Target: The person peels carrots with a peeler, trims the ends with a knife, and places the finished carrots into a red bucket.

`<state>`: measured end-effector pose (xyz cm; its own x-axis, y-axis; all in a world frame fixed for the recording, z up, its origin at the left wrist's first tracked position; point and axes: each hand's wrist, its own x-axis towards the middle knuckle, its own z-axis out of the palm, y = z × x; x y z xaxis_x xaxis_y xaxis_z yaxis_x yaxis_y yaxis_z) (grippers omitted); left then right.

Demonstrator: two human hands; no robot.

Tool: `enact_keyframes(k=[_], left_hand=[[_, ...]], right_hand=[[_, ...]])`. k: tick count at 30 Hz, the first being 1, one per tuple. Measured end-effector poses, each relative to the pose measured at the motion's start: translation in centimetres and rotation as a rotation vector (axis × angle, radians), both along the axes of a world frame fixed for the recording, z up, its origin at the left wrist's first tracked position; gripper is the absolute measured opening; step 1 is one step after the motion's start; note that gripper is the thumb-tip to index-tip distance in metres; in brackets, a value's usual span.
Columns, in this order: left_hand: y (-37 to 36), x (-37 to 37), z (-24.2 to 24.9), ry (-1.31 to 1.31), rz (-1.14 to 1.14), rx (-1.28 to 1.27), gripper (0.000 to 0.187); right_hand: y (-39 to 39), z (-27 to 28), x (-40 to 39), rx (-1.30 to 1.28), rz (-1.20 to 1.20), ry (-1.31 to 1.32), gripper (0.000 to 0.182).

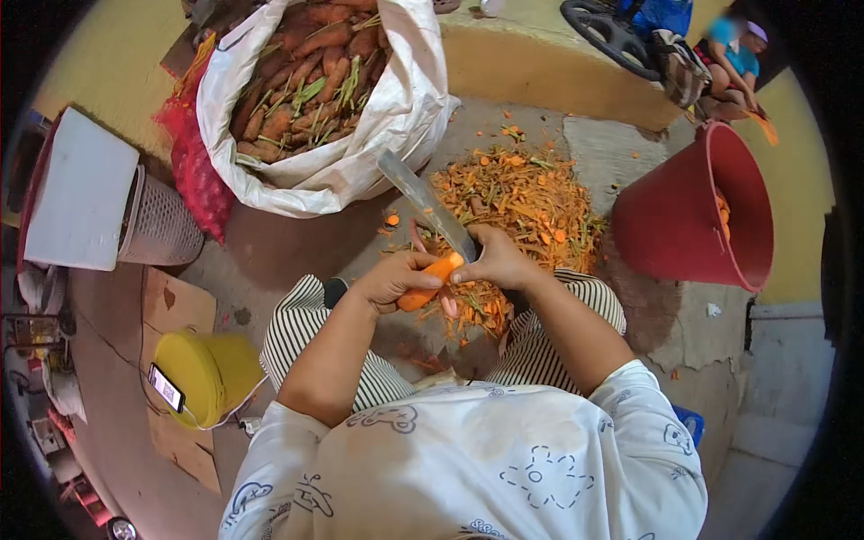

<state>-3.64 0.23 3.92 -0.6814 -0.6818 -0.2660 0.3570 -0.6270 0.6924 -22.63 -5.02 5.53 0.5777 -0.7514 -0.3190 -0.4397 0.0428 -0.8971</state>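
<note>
My left hand [396, 281] is closed around a peeled orange carrot [436, 279], with the carrot's cut end pointing toward my right hand. My right hand [495, 258] grips a wide-bladed knife [427, 202] near its base; the handle is hidden in the fingers. The blade slants up and to the left, away from me. My right thumb lies close to the carrot's end. On the floor just beyond my hands is a heap of carrot peelings and cut bits [531, 202].
A white sack [414, 90] full of unpeeled carrots [306, 76] stands ahead. Right is a red bucket [661, 211] with orange pieces [723, 214] inside. Left are a red mesh bag [200, 175], a perforated basket [162, 225] and a yellow bucket [216, 369] bearing a phone [166, 388]. Another person [733, 63] sits far right.
</note>
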Motion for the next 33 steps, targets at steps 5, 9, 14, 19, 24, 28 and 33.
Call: enact_keyframes(k=[5,9,14,19,24,28,33], left_hand=[[-0.9,0.8,-1.1,0.012,-0.011,-0.019,0.036],[-1.5,1.2,-1.4,0.013,-0.004,0.000,0.035],[-1.7,1.6,-2.1,-0.126,0.059,-0.026,0.037],[-1.7,0.8,-3.0,-0.326,0.319,-0.058,0.030],[-2.4,0.2,-2.6,-0.364,0.482,0.397,0.032],[-2.3,1.4,-4.6,-0.191,0.443,0.503,0.034],[-3.0,-0.2,-3.3,-0.092,0.642,0.557,0.033]], right_hand=[[-0.7,-1.3,1.1,0.039,0.009,-0.042,0.057],[-1.3,-2.1,1.8,-0.065,0.008,-0.029,0.060],[-1.4,-3.1,2.5,-0.191,0.000,0.059,0.055],[-1.1,-4.1,3.7,-0.209,-0.090,0.127,0.054],[-2.5,-6.9,4.0,-0.158,-0.202,0.094,0.053],[-2.2,-5.0,3.8,-0.256,-0.132,0.036,0.059],[-0.6,-2.6,4.7,-0.545,0.026,0.309,0.069]])
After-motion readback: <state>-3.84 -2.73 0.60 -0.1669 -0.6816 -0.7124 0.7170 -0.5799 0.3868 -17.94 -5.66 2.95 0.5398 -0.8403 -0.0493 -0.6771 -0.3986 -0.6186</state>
